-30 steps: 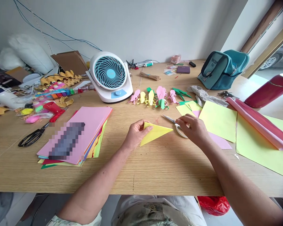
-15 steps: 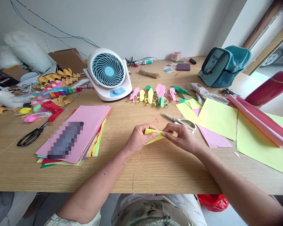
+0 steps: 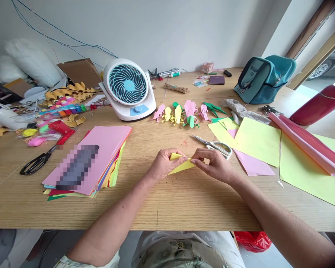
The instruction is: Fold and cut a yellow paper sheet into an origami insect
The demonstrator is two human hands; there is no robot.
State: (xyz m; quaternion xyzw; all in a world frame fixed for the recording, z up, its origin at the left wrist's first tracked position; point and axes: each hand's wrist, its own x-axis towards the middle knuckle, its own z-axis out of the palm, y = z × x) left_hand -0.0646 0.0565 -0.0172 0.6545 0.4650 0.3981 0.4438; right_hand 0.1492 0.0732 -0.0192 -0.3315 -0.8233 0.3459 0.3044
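A small folded piece of yellow paper (image 3: 181, 166) is held between both hands above the table's middle. My left hand (image 3: 165, 163) pinches its left part, thumb laid across the front. At the paper's right end, my right hand (image 3: 212, 163) grips the edge between thumb and bent fingers. The fingers partly cover the folds. Just behind my right hand lie scissors (image 3: 214, 145) with pale handles. Folded paper figures (image 3: 190, 108) in pink, yellow and green stand in a row farther back.
A stack of coloured paper (image 3: 108, 137) lies at left beside black-handled scissors (image 3: 35, 163). Behind stands a white fan (image 3: 128, 87). At right are yellow sheets (image 3: 258, 143), a pink paper roll (image 3: 304, 143), a red bottle (image 3: 319, 104) and a teal bag (image 3: 264, 80).
The yellow paper has tilted slightly, its lower edge showing a little more on the left. Both hands keep their pinch in nearly the same place.
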